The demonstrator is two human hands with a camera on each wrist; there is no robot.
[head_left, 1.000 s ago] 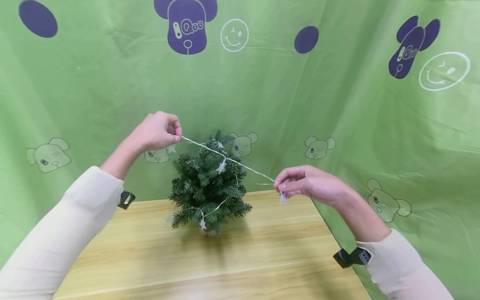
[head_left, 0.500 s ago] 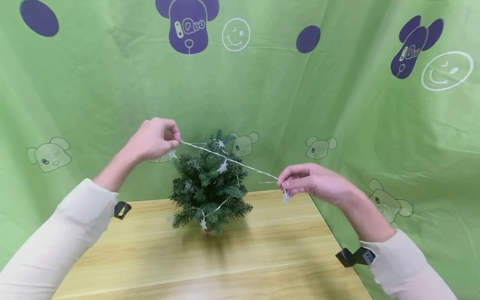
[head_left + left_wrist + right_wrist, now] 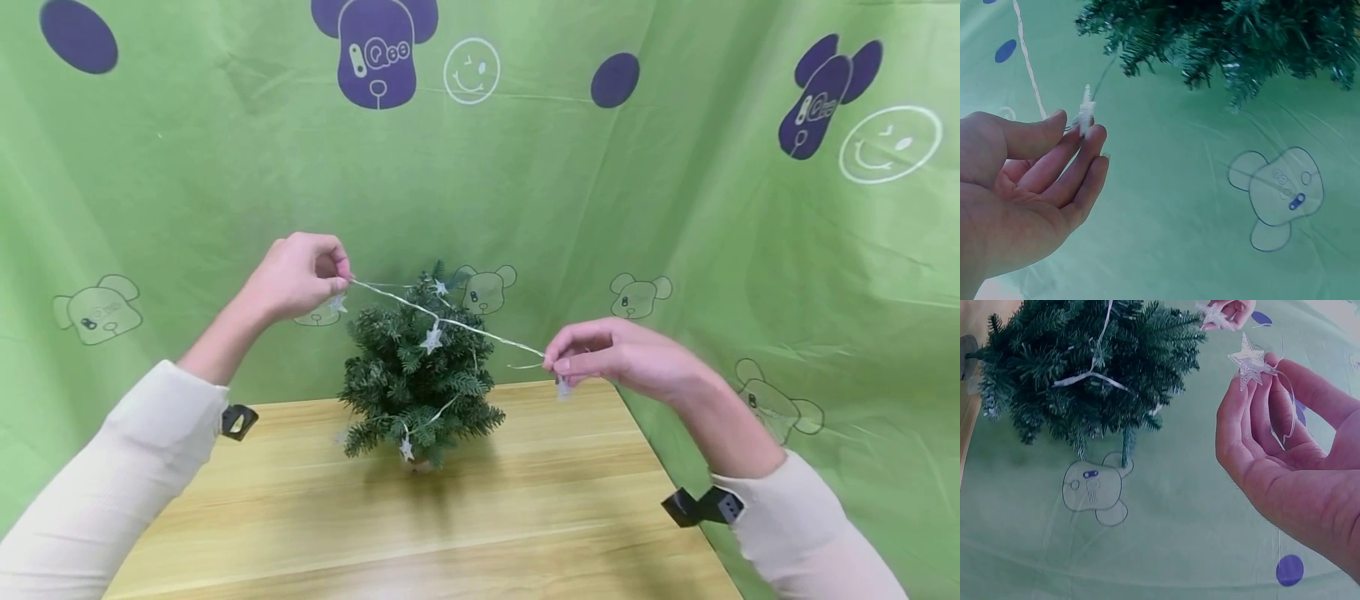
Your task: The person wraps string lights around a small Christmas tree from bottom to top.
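Note:
A string of star lights [image 3: 487, 335] is stretched between my two hands, sloping down to the right in front of a small green Christmas tree [image 3: 412, 375]. My left hand [image 3: 296, 277] pinches the wire left of the treetop, with a clear star [image 3: 1087, 114] at its fingertips. Right of the tree and lower, my right hand [image 3: 626, 362] pinches the other part between thumb and fingers; a star [image 3: 1247, 360] sits at those fingertips and a short wire end sticks out leftward. Midway along the wire hangs another star [image 3: 431, 338]. More stars and wire lie on the branches.
The tree stands near the far edge of a wooden table [image 3: 540, 500]. Behind and to the right hangs a green printed curtain [image 3: 525, 183]. Black straps with small devices [image 3: 705, 507] are at both sleeve cuffs.
My left hand has moved down and left with the wire. The right hand shifted slightly right, then back left and a little up. The middle star has swung slightly left.

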